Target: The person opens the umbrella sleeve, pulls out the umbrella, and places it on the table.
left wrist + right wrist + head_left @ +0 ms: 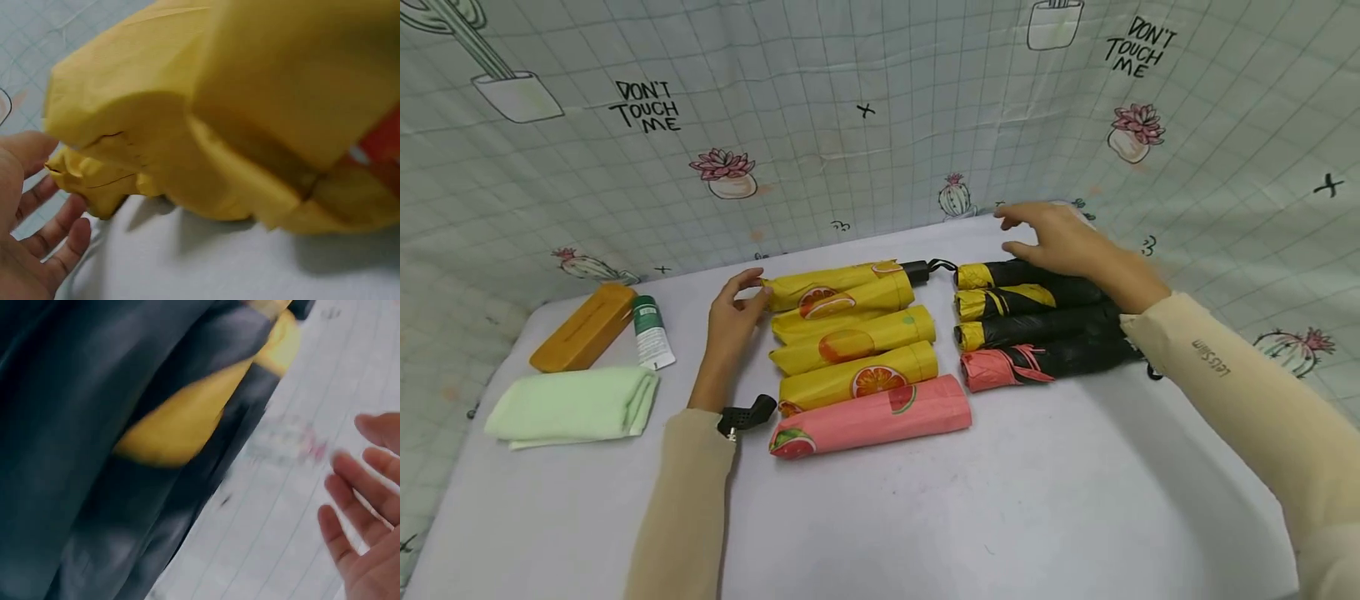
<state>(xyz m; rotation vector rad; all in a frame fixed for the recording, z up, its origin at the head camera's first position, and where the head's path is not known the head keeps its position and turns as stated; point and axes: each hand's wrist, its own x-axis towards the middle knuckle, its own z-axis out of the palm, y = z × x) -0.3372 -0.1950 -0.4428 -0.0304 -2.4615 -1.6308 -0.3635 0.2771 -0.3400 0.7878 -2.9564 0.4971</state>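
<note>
Nearest the head camera lies the pink umbrella (871, 416), at six o'clock in a row of folded umbrellas on the white table (1000, 500); four yellow fruit-print umbrellas (853, 337) lie side by side above it; at three o'clock of them sit the black umbrellas (1045, 321). Left hand (730, 321), fingers relaxed and spread, touches the nine o'clock end of the top yellow one; right hand (1056, 237), fingers straight and holding nothing, hovers over the black stack's twelve o'clock edge. At nine o'clock lie a green towel (572, 404), an orange case (583, 327) and a small tube (650, 333).
</note>
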